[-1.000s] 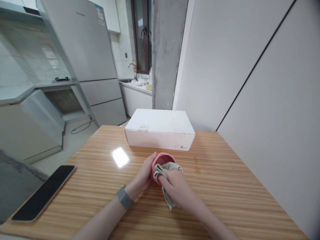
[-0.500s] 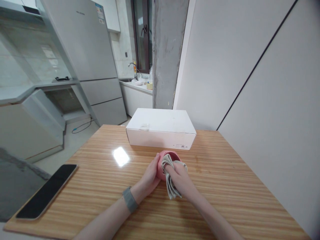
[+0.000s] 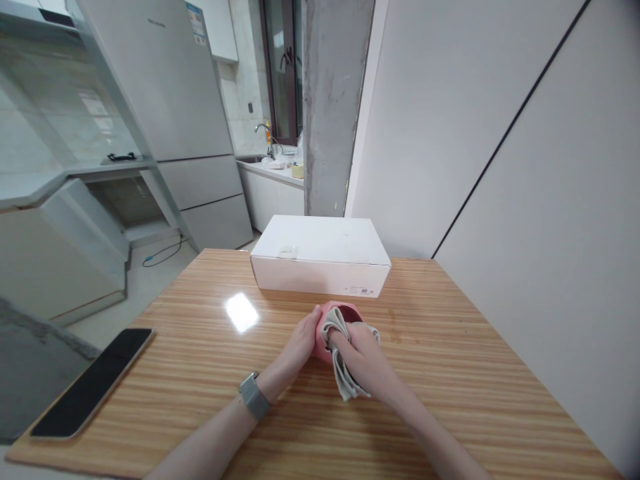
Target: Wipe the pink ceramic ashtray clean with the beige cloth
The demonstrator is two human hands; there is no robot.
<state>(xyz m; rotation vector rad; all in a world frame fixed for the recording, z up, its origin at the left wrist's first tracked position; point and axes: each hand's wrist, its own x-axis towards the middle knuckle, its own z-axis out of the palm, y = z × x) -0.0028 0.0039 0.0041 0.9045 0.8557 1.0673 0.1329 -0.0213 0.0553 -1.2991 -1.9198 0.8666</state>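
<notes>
A pink bowl (image 3: 324, 352) is tilted on the wooden table, its opening turned up and toward me. My left hand (image 3: 301, 343) is closed around the bowl's left side, thumb near the rim. A folded grey-beige cloth (image 3: 344, 379) is bunched in my right hand (image 3: 364, 353), which presses it into the bowl's mouth. Part of the cloth hangs down in front of the bowl. The right fingertips are hidden by the cloth and bowl.
Just beyond the bowl lies a closed white box (image 3: 320, 275). A dark-screened tablet or large phone (image 3: 93, 383) rests at the left edge of the wooden table (image 3: 450, 373). A white wall (image 3: 500, 133) borders the right side; a fridge (image 3: 165, 87) stands behind.
My right hand and the cloth have shifted slightly to the right at the bowl's opening. My left hand keeps its hold, its wrist a little further left.
</notes>
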